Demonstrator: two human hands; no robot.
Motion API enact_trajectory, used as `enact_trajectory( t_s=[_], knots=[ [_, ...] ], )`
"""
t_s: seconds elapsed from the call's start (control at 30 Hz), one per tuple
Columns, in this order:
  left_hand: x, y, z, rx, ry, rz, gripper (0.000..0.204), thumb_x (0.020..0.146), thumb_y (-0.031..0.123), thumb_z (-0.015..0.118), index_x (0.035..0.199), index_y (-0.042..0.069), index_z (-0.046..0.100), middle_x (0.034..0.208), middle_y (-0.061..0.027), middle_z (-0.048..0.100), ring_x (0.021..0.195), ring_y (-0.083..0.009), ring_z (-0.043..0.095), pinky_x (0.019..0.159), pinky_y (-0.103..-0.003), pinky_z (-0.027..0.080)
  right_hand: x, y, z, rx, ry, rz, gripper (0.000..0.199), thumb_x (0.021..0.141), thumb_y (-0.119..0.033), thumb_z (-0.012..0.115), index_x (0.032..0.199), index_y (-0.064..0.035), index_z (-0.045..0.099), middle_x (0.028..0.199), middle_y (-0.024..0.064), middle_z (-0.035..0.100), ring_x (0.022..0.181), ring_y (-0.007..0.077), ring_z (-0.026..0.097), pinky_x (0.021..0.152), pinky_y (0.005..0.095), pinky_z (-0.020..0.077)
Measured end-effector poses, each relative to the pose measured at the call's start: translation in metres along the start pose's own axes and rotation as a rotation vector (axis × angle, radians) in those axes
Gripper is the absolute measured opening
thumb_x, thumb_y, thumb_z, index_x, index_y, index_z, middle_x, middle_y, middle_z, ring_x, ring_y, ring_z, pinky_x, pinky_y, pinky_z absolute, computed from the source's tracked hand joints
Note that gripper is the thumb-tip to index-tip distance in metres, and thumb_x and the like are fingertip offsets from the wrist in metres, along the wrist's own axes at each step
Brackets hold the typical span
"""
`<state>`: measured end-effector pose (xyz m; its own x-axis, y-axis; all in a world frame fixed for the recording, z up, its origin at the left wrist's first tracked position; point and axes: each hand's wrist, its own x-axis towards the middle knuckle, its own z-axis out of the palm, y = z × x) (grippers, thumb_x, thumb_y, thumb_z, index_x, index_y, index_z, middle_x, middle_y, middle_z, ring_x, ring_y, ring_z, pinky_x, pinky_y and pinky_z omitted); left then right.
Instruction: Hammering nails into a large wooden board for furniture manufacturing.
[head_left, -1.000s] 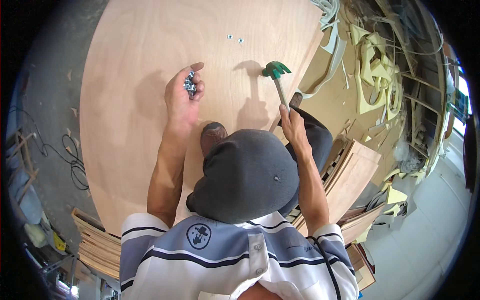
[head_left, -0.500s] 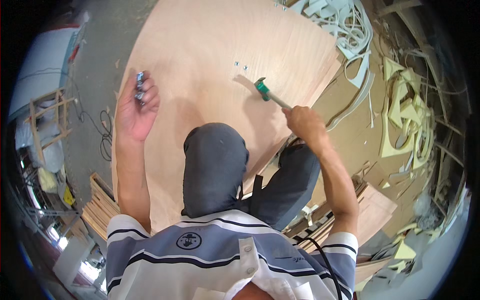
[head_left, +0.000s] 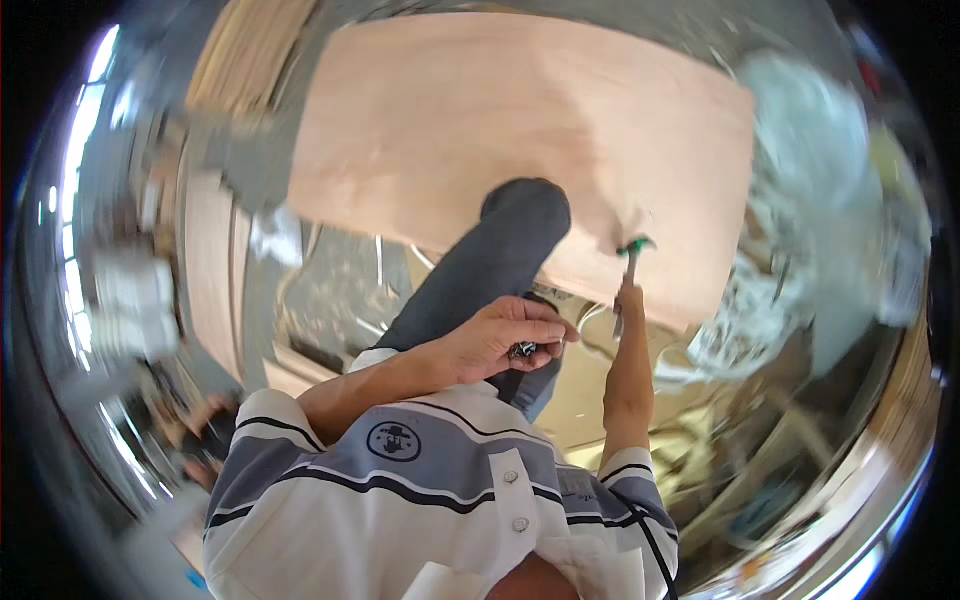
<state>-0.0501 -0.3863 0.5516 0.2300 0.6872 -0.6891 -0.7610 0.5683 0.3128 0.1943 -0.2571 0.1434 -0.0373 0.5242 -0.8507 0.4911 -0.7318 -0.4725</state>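
Note:
My left hand [head_left: 505,338] is curled in front of my body, above my bent leg. Small shiny metal pieces [head_left: 522,350] show between its fingers; their exact kind is too small to make out. Thumb and forefinger are pinched together. To the right, my right hand [head_left: 630,298] grips a hammer [head_left: 636,246] by its handle, with the green head pointing away from me. The hammer head is over the right part of a large plywood sheet [head_left: 430,110], and I cannot tell whether it touches. My knee covers part of the sheet's near edge.
White foam-like strips [head_left: 735,335] are heaped along the sheet's right side. Yellowish scraps [head_left: 650,460] lie at lower right. Long boards [head_left: 215,270] stand at left, and stacked boards [head_left: 250,50] are at the far left. Much of the surroundings is smeared by motion.
My view has turned, so the sheet now lies crosswise ahead. My left hand has come from over the sheet's left side to in front of my body. My right hand still holds the hammer.

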Motion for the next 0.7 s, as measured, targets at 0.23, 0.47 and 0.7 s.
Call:
enact_trajectory(
  t_s=[0.23, 0.47, 0.7],
  knots=[
    [-0.134, -0.049, -0.037, -0.283, 0.339, 0.621, 0.019, 0.087, 0.012, 0.059, 0.098, -0.003, 0.063, 0.08, -0.0066, 0.062, 0.07, -0.0085, 0.056, 0.057, -0.019, 0.042, -0.02, 0.03, -0.037, -0.107, -0.24, 0.106, 0.038, 0.084, -0.039, 0.058, 0.065, -0.0116, 0.04, 0.049, 0.0005, 0.034, 0.037, 0.0143, 0.034, 0.035, 0.0291, 0.0297],
    [-0.168, -0.126, -0.075, -0.623, 0.604, 0.946, 0.016, 0.087, 0.012, 0.059, 0.096, -0.001, 0.061, 0.079, -0.0078, 0.06, 0.06, -0.0084, 0.053, 0.049, -0.017, 0.038, -0.083, 0.008, -0.019, -0.545, -0.242, 0.1, 0.035, 0.084, -0.036, 0.058, 0.067, -0.0079, 0.045, 0.05, 0.0033, 0.038, 0.037, 0.0161, 0.037, 0.035, 0.0305, 0.029],
    [-0.179, -0.15, -0.107, -0.848, 0.613, 0.997, 0.013, 0.086, 0.011, 0.059, 0.093, 0.001, 0.057, 0.078, -0.0073, 0.06, 0.059, -0.0087, 0.054, 0.05, -0.016, 0.043, -0.075, -0.019, -0.032, -0.737, -0.32, 0.144, 0.037, 0.085, -0.037, 0.056, 0.065, -0.0084, 0.045, 0.051, 0.0036, 0.04, 0.038, 0.0147, 0.037, 0.035, 0.03, 0.0295]
  ],
)
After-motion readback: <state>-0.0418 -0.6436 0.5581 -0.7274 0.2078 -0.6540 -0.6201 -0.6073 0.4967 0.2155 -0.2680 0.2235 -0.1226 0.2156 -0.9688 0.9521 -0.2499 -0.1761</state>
